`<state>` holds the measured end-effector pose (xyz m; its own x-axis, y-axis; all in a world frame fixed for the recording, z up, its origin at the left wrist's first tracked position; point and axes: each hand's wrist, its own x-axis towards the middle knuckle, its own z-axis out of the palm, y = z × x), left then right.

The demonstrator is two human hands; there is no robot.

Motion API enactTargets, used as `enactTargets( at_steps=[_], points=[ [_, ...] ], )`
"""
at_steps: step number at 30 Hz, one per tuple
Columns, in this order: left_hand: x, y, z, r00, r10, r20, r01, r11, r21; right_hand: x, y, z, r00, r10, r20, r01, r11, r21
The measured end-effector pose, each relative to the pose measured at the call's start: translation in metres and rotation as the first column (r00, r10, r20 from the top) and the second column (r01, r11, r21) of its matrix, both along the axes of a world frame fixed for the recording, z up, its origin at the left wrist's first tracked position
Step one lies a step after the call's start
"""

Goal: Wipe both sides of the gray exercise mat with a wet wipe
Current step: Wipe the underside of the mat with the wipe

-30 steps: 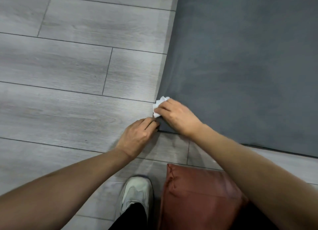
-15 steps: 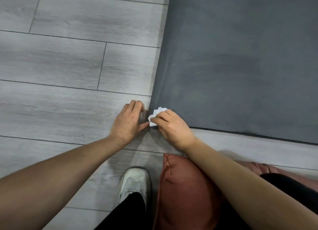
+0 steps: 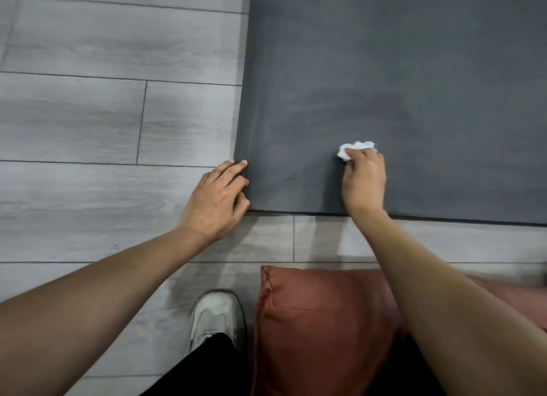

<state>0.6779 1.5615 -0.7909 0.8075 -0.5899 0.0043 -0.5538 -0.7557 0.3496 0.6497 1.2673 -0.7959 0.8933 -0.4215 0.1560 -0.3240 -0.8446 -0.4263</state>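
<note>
The mat [image 3: 399, 84] is lying flat on the floor [image 3: 103, 114], with its near left corner just in front of the person. The right hand [image 3: 364, 182] is gripping the crumpled wipe [image 3: 355, 150] with curled fingers and is pressing it on the mat, a little inside the near edge. The left hand [image 3: 217, 201] is resting at the corner, with fingers loosely bent and the fingertips touching the mat's edge; it is holding nothing that can be seen. A shoe [image 3: 217, 318] and a cushion [image 3: 322, 327] are lying close behind the near edge. What could go wrong: if the left hand is not pressing firmly enough, the wiping stroke may drag the thin mat and wrinkle its corner. The small balled wipe is also covering little surface, so strips may be missed. The underside probably is not wiped yet.
</note>
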Motion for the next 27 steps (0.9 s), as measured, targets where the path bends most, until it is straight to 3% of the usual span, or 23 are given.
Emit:
enactTargets(
  at_steps=[3, 5, 9, 11, 14, 16, 19, 22, 24, 27],
  points=[
    [0.002, -0.002, -0.005, 1.0, 0.014, 0.015, -0.014, 1.0, -0.004, 0.023, 0.083, -0.004, 0.937, 0.324, 0.128, -0.334, 0.94, 0.065],
    [0.003, -0.001, -0.008, 1.0, 0.028, 0.003, -0.028, 1.0, -0.006, 0.029, 0.121, -0.004, 0.895, 0.433, 0.108, -0.441, 0.894, 0.072],
    [0.007, -0.002, -0.01, 1.0, 0.007, 0.006, -0.007, 1.0, 0.005, 0.033, 0.085, -0.01, 0.766, 0.642, 0.019, -0.636, 0.763, -0.115],
    [0.006, -0.007, -0.006, 1.0, 0.014, -0.002, -0.014, 1.0, 0.015, 0.032, 0.031, -0.013, 0.83, 0.558, -0.016, -0.55, 0.812, -0.194],
    [0.002, -0.014, -0.002, 0.999, 0.041, -0.014, -0.04, 0.999, 0.023, 0.022, -0.061, -0.008, 0.979, 0.186, -0.087, -0.2, 0.959, -0.202],
    [0.001, -0.016, -0.003, 0.999, 0.044, -0.004, -0.044, 0.998, 0.042, 0.021, -0.094, -0.005, 0.991, 0.002, -0.131, -0.021, 0.99, -0.139],
    [0.003, -0.019, -0.004, 0.999, 0.041, 0.01, -0.042, 0.996, 0.079, 0.038, -0.069, -0.004, 0.989, -0.103, -0.103, 0.097, 0.993, -0.067],
    [0.004, -0.02, -0.001, 0.999, 0.042, -0.01, -0.04, 0.993, 0.11, 0.053, 0.009, -0.013, 0.992, 0.125, -0.036, -0.126, 0.99, -0.055],
    [0.004, -0.02, 0.0, 0.998, 0.052, -0.031, -0.047, 0.987, 0.155, 0.048, 0.069, -0.013, 0.932, 0.362, -0.012, -0.362, 0.931, -0.043],
    [0.002, -0.02, 0.001, 0.997, 0.059, -0.044, -0.05, 0.981, 0.187, 0.033, 0.089, -0.008, 0.858, 0.512, -0.025, -0.513, 0.857, -0.047]
  ],
)
